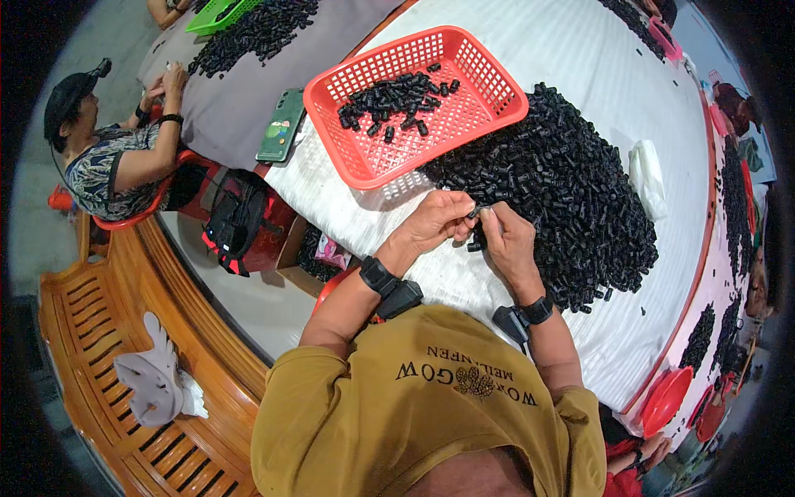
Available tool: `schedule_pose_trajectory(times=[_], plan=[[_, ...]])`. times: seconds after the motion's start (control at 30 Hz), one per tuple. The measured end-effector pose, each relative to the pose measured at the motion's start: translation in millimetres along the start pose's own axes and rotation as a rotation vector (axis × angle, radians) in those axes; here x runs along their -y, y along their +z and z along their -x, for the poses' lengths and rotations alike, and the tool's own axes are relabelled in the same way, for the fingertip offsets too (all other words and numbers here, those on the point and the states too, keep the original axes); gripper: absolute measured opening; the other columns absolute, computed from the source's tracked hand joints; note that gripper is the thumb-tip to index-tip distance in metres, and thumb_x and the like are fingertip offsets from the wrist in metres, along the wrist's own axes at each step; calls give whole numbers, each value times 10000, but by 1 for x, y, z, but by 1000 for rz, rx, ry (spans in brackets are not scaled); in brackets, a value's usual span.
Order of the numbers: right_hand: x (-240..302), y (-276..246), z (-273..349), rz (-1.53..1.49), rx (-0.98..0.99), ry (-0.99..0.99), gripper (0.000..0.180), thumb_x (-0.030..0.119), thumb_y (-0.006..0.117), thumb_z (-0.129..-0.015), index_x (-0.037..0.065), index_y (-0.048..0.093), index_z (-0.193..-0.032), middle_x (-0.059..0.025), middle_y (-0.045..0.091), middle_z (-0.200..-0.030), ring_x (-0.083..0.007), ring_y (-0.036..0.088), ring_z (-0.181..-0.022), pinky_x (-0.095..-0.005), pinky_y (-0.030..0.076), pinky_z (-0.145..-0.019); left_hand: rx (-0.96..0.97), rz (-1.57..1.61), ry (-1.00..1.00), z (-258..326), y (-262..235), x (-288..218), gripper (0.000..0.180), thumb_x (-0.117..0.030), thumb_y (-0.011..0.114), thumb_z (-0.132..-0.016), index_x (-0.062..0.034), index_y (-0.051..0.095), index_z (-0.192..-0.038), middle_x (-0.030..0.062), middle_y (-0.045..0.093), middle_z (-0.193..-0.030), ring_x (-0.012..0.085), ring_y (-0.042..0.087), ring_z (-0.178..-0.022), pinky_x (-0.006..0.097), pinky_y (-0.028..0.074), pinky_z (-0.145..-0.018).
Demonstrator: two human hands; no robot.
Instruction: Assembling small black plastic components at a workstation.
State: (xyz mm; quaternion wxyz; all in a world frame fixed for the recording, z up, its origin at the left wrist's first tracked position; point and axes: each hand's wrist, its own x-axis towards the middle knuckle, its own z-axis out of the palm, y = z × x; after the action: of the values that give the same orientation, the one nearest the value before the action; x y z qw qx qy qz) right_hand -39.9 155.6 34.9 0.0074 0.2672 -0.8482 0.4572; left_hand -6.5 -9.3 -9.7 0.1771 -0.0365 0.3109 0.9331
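Note:
My left hand (441, 220) and my right hand (510, 240) meet at the near edge of a big heap of small black cylindrical plastic parts (571, 199). Pinched between the fingertips of both hands is one small black plastic part (474, 212). Another black piece (474, 246) shows just below, by the fingers; whether it is held or lying on the cloth I cannot tell. Beyond my left hand stands a red plastic basket (373, 172) with a loose layer of the same black parts (397, 101) inside. Both wrists wear black bands with box-shaped devices.
A green phone (281, 124) lies left of the basket on the white-covered table (447, 286). At the right is a white plastic bag (648, 179). Another person (116, 153) sits at the left by a second heap (252, 37). A wooden bench (108, 323) and a black bag (236, 217) stand lower left.

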Motion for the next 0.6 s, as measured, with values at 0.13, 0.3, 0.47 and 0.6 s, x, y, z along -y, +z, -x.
schedule_pose_trajectory(times=[0.13, 0.3, 0.47, 0.6], plan=[[1, -1, -1, -8, 18, -8, 207, 142, 585, -854, 16, 519, -703, -142, 486, -603, -279, 513, -492, -333, 392, -459, -26, -5, -12, 0, 1, 0, 146, -154, 568, -896, -13, 582, -860, 45, 589, -707, 84, 516, -535, 198, 418, -474], [-1, 0, 0, 17, 36, -31, 205, 141, 581, -857, 13, 524, -707, -137, 494, -602, -271, 513, -488, -326, 394, -458, -39, -46, -4, -1, 2, -1, 158, -157, 564, -898, -13, 578, -833, 45, 586, -683, 91, 509, -504, 205, 418, -467], [1, 1, 1, -65, 39, -14, 193, 119, 571, -862, 8, 528, -710, -129, 515, -613, -234, 521, -491, -312, 404, -469, -49, -76, -20, -2, 0, 0, 168, -165, 560, -900, -21, 568, -815, 45, 590, -696, 86, 541, -534, 204, 436, -459], [0, 1, 0, -30, -3, 0, 184, 92, 580, -854, 1, 518, -707, -124, 486, -602, -223, 504, -486, -310, 391, -465, -53, 22, -2, 0, 5, -3, 164, -162, 552, -906, -22, 569, -823, 44, 591, -698, 83, 546, -543, 206, 437, -466]])
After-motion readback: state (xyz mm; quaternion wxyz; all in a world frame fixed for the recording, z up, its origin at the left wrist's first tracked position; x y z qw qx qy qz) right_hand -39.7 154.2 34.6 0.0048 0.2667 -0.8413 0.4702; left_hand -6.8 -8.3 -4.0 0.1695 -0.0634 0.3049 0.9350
